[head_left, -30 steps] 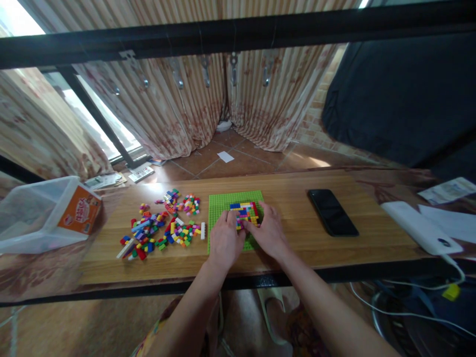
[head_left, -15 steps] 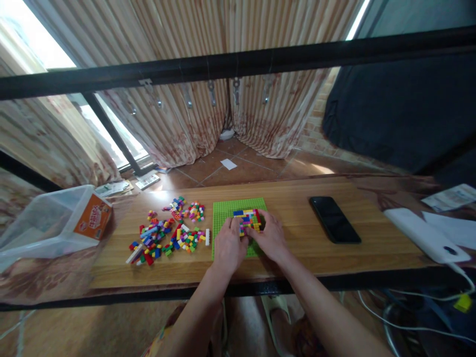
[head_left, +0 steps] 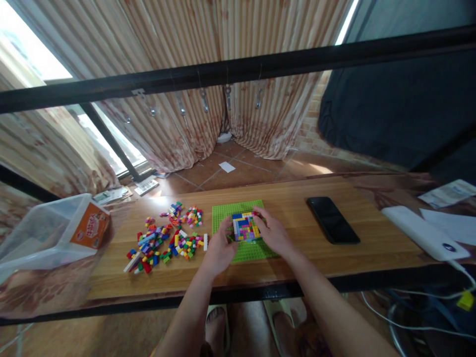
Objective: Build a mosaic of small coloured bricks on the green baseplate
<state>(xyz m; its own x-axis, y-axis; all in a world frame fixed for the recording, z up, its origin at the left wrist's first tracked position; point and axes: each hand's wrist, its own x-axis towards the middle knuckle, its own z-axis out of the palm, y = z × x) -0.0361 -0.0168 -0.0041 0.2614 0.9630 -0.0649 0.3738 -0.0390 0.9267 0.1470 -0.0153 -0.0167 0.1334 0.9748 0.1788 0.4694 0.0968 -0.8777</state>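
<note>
On the green studded baseplate (head_left: 247,254) sits a flat block of multicoloured toy bricks (head_left: 245,228), with blue, white, yellow, pink and purple pieces. My left hand (head_left: 220,246) is at the block's left side, fingers curved and thumb apart, with a gap between them. My right hand (head_left: 274,232) grips the block's right edge near its upper corner, where a bit of red shows under the fingers. The fingertips partly cover that edge. Just left of the baseplate lies a long white brick (head_left: 206,242).
Loose bricks (head_left: 154,245) lie in piles on the wooden board (head_left: 297,263). A clear plastic bin (head_left: 48,233) with an orange label stands at the left. To the right are a black phone (head_left: 332,220) and a white device (head_left: 424,233) with a cable. A dark bar (head_left: 238,69) crosses behind.
My left hand has drawn back left from the block and its fingers have opened, uncovering more bricks. My right thumb has moved off the block's middle to its right edge. The view has shifted slightly.
</note>
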